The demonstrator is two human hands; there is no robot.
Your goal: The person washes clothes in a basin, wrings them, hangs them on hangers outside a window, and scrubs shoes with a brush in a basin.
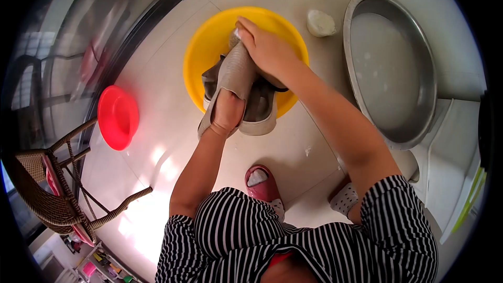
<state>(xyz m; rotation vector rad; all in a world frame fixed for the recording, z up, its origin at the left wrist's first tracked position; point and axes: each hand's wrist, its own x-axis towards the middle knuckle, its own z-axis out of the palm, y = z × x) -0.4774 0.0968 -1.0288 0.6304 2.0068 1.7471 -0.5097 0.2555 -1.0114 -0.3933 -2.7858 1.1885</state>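
Note:
A beige slip-on shoe (pixel 233 72) is held over the yellow basin (pixel 201 47), its toe pointing away from me. My left hand (pixel 229 111) is pushed into its opening and holds it from inside, the fingers hidden. Curled over the toe end, my right hand (pixel 266 51) presses against the shoe. A bit of something white and greyish shows under its fingers, too covered to name. Beside the held shoe, a second beige shoe (pixel 262 118) rests on the basin's near rim. Dark grey material (pixel 211 77) shows at the left inside the basin.
A large oval metal tub (pixel 390 73) with cloudy water stands at the right. Near it is a small container of pale stuff (pixel 320 23). To the left are a red basin (pixel 118 118) and a wicker chair (pixel 52 199). My slippered foot (pixel 263 182) is below the basin.

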